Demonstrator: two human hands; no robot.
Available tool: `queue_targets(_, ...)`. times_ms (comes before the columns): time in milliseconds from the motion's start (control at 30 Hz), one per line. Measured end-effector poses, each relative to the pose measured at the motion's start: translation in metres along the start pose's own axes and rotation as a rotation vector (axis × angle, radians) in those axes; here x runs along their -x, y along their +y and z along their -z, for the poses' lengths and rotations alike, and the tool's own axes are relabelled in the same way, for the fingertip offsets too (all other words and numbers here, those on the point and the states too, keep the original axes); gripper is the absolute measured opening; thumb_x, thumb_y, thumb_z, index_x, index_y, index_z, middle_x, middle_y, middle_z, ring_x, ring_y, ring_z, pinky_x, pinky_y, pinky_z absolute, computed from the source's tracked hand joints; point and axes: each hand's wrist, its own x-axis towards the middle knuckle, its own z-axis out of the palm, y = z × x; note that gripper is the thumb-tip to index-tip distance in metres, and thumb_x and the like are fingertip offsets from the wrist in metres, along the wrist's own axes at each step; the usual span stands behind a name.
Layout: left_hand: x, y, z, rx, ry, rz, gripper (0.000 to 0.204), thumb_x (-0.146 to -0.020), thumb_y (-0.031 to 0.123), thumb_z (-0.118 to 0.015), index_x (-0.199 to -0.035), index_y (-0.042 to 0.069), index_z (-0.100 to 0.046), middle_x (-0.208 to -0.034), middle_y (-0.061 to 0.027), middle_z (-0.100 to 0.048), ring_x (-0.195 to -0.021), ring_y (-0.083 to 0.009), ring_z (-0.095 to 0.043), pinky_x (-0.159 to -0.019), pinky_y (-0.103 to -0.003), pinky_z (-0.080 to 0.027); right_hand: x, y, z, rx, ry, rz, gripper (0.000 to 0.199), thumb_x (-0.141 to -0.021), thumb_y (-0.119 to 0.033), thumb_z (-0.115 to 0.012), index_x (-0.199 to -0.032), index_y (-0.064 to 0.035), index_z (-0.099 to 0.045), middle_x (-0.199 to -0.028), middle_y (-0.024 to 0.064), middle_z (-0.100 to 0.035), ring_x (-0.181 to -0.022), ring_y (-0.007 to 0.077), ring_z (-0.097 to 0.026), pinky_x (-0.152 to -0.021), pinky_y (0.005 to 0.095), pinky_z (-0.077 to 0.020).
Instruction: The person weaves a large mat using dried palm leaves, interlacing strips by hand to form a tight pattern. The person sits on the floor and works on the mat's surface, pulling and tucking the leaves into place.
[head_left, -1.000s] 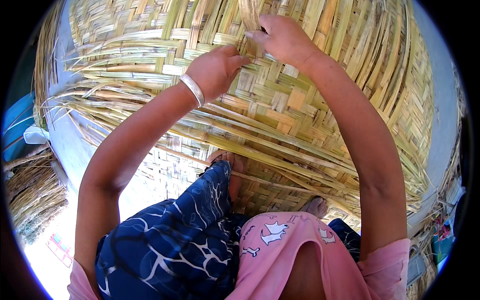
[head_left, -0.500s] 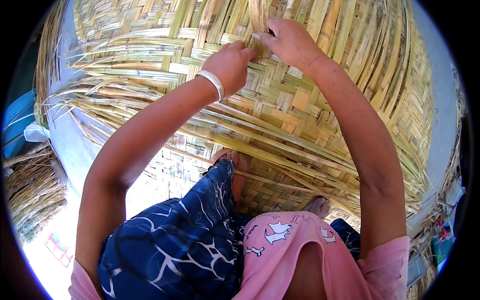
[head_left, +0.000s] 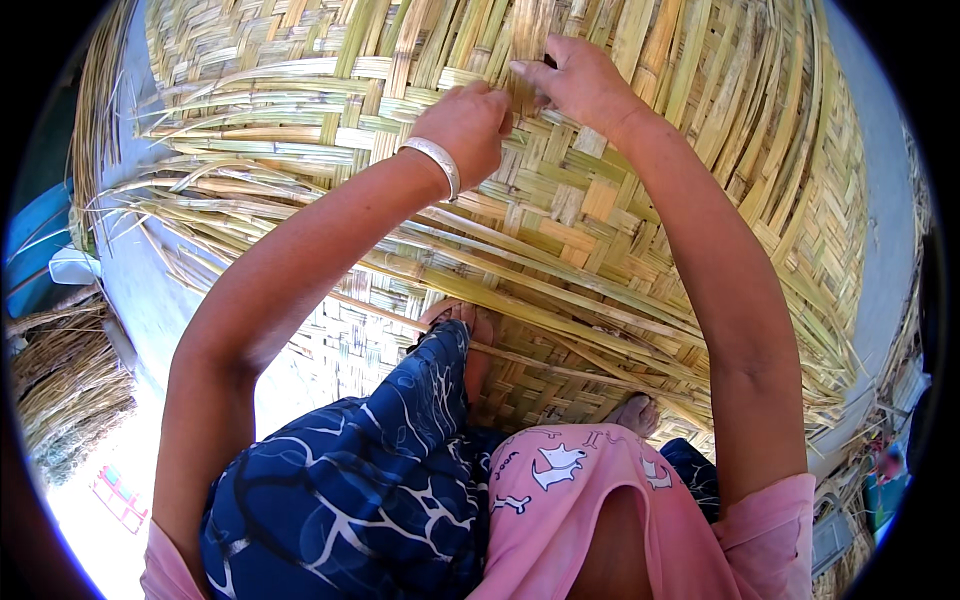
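A large mat (head_left: 520, 190) of flat, yellow-green split reed strips lies under my hands, partly woven. At its far middle, one wide reed strip (head_left: 531, 32) stands out from the weave. My right hand (head_left: 588, 92) pinches the side of this strip with thumb and fingers. Just left of it, my left hand (head_left: 460, 135), with a silver bangle at the wrist, is closed with its fingers curled down against the weave. What its fingertips hold is hidden behind the hand.
Loose strip ends (head_left: 190, 190) fan out at the left, and long unwoven strips (head_left: 560, 310) cross in front of me. My feet (head_left: 478, 345) rest on the mat's near part. Bundles of dry stalks (head_left: 70, 390) lie at the left, beside a blue object (head_left: 35, 240).
The wide strip's upper part has shifted slightly right and looks broader. My left hand has moved a little to the right; my right hand stays by the strip, its fingers slightly shifted.
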Motion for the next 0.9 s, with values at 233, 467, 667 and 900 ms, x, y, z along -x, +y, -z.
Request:
queue_targets(233,0.003,-0.011,-0.004,0.221,0.126,-0.025,0.009,-0.078,-0.002,-0.052,-0.082,0.003,-0.059,-0.085,-0.0145,-0.058,-0.081,-0.0315,-0.059,-0.075,-0.038,-0.049,-0.002,0.002,0.004,-0.113,-0.062,-0.077,0.034,-0.087,-0.030,-0.065,-0.080,0.0020,-0.055,-0.070,0.0123,-0.065,-0.060,0.0177,-0.066,-0.061,0.0319,-0.0518)
queue_targets(467,-0.029,-0.021,0.007,0.343,0.102,0.045,0.024,-0.080,0.022,-0.072,-0.088,0.003,-0.062,-0.076,-0.0105,-0.066,-0.070,-0.0231,-0.063,-0.067,-0.033,-0.051,0.001,0.002,0.008,-0.318,-0.096,-0.220,0.034,-0.086,-0.026,-0.067,-0.090,0.0053,-0.054,-0.073,0.0131,-0.064,-0.060,0.0167,-0.064,-0.052,0.0280,-0.0518)
queue_targets(667,-0.040,-0.017,0.011,0.237,0.057,0.165,0.031,-0.075,0.031,-0.076,-0.081,0.003,-0.063,-0.073,-0.0096,-0.065,-0.064,-0.0228,-0.060,-0.062,-0.034,-0.049,-0.012,0.000,0.031,-0.522,-0.149,-0.210,0.033,-0.082,-0.032,-0.072,-0.093,-0.0049,-0.056,-0.074,-0.0001,-0.056,-0.062,0.0087,-0.058,-0.053,0.0203,-0.0464)
queue_targets(900,-0.047,-0.018,0.016,0.170,-0.030,0.195,0.031,-0.074,0.035,-0.075,-0.082,0.006,-0.065,-0.079,-0.0106,-0.067,-0.077,-0.0274,-0.064,-0.069,-0.037,-0.050,-0.043,-0.003,0.045,-0.690,0.079,-0.183,0.014,-0.089,-0.016,-0.061,-0.101,-0.0086,-0.061,-0.074,0.0006,-0.061,-0.055,0.0113,-0.058,-0.044,0.0247,-0.0441)
